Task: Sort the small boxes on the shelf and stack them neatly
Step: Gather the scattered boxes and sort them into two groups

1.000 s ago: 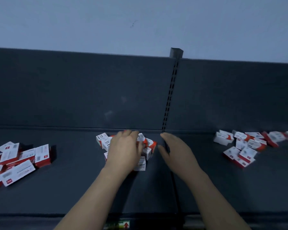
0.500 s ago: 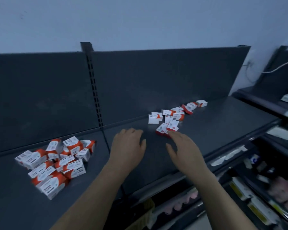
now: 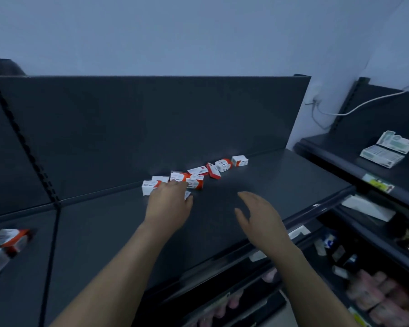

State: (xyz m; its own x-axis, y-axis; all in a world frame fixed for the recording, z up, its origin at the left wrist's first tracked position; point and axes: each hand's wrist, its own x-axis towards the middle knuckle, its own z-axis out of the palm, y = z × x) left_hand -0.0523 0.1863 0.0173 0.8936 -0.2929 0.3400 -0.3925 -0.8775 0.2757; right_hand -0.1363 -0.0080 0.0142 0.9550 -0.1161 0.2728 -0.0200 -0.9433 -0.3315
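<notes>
Several small red-and-white boxes lie scattered in a loose line along the back of the dark shelf. My left hand lies palm down over the near left end of this line, its fingers covering some boxes; whether it holds one is hidden. My right hand hovers open above the bare shelf to the right of it, touching nothing. More red-and-white boxes sit blurred at the far left edge.
An upright slotted post divides the shelf's back panel. Right of the shelf stands another dark shelf carrying flat green-white packs. Lower shelves at the bottom right hold assorted goods. A white cable hangs on the wall.
The view has swung right, from the middle pile to the right-hand pile. Both hands moved with it; my left hand now lies on the right-hand boxes, my right hand beside them.
</notes>
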